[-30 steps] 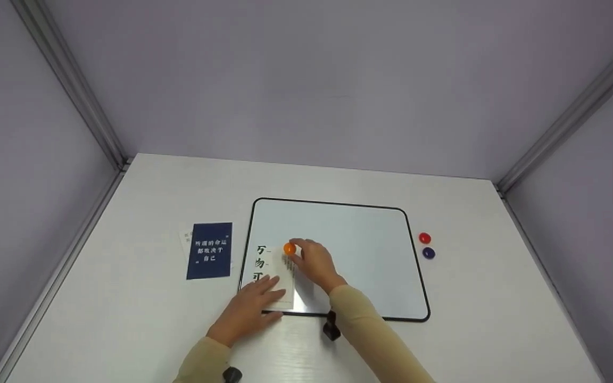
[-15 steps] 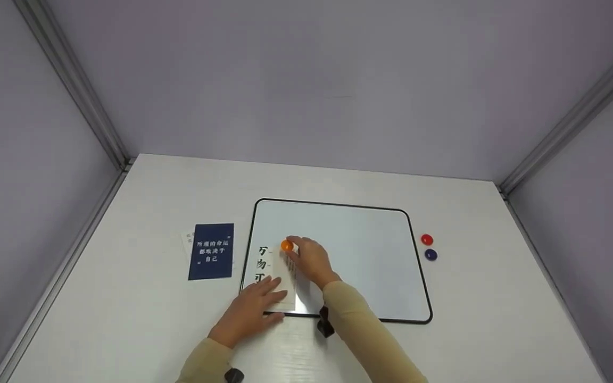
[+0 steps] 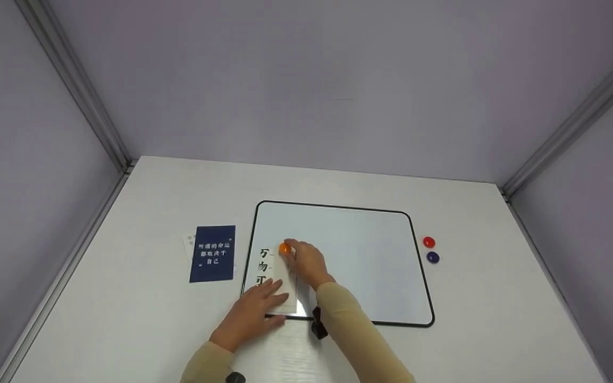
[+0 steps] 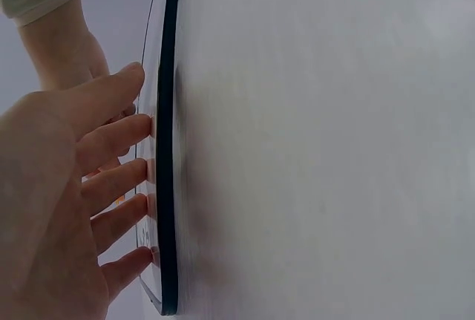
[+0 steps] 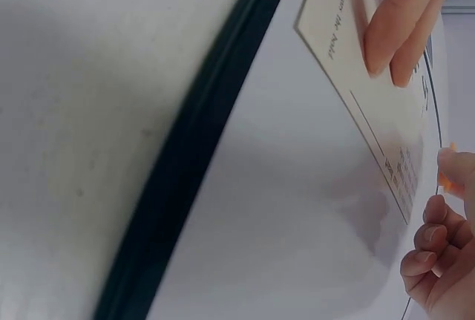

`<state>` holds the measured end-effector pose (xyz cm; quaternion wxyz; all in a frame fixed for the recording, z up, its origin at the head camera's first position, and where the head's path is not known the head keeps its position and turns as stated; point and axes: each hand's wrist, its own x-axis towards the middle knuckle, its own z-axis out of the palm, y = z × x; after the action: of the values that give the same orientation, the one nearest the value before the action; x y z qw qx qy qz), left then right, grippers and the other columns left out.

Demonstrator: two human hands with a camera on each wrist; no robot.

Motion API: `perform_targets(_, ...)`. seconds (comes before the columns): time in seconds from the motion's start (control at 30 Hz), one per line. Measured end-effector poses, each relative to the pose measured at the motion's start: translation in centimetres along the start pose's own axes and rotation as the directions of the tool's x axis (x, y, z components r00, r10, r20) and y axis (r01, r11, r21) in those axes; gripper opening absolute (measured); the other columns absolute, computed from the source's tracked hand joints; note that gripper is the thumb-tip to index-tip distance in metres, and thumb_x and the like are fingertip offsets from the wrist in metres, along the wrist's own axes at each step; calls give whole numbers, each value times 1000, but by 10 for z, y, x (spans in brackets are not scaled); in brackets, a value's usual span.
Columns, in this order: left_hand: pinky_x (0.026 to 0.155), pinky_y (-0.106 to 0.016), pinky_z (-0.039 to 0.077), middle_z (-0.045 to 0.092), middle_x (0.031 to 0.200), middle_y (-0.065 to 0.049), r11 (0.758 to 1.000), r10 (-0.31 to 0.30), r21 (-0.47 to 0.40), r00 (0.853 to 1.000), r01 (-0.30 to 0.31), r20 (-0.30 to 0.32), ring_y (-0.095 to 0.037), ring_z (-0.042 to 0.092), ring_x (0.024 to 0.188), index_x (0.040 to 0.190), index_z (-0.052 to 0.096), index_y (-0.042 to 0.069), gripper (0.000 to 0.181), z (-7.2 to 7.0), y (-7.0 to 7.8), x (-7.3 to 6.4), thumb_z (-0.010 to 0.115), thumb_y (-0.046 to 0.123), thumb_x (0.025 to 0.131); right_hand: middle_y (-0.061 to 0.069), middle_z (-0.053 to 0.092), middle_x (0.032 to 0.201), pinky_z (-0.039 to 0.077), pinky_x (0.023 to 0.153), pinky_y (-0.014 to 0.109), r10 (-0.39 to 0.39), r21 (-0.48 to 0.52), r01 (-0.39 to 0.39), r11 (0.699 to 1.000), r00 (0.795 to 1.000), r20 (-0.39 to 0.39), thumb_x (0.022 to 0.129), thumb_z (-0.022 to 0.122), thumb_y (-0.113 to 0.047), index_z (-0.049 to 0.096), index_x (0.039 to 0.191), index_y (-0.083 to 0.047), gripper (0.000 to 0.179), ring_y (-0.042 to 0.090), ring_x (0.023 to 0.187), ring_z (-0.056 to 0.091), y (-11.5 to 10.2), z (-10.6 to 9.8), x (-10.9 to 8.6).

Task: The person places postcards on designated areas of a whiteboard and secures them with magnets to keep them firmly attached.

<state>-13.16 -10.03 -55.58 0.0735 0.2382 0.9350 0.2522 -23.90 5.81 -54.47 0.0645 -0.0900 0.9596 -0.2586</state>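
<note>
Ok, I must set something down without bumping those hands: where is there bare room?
Bare: the table between whiteboard and wall; the table right of the red disc and blue disc; the whiteboard's upper right, past the right hand. Crowded: the whiteboard's left side, with left hand, cream card and orange disc.

1. The place looks like a small partitioned booth or cubicle; whether it stands in a lab or an office cannot be told.
2. Plain grey-lilac panels (image 3: 306, 80) enclose three sides.
3. Metal framing strips (image 3: 575, 118) line the corners.
4. A white surface (image 3: 120, 308) spans between the panels.
</note>
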Motion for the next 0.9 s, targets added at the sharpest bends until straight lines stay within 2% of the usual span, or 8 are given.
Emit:
perform_targets(0.43, 117, -52, 32, 44, 152, -7, 1000, -1, -1, 1000, 1, 1, -32, 38, 143, 134, 58, 17, 48, 2, 0, 1, 60, 40, 91, 10, 65, 130, 47, 107, 45, -1, 17, 1, 1000, 1000, 12, 97, 56, -27, 57, 133, -15, 38, 30, 123, 60, 1, 4, 3)
perform_targets(0.63, 119, -51, 30, 42, 154, -6, 1000, -12, -12, 1000, 13, 27, -32, 36, 144, 135, 57, 18, 49, 1, 2, 2, 59, 41, 92, 10, 63, 132, 46, 109, 45, 29, 41, -30, 999, 999, 28, 97, 55, -28, 57, 135, -17, 39, 29, 126, 58, 1, 6, 4)
perform_targets(0.9, 119, -51, 30, 42, 154, -6, 999, -32, -25, 999, 33, 22, -31, 35, 145, 136, 56, 19, 49, -1, 1, 0, 59, 40, 92, 10, 64, 131, 46, 109, 46, 53, 57, -56, 997, 998, 44, 98, 55, -28, 56, 135, -18, 39, 29, 125, 58, -4, 9, 6)
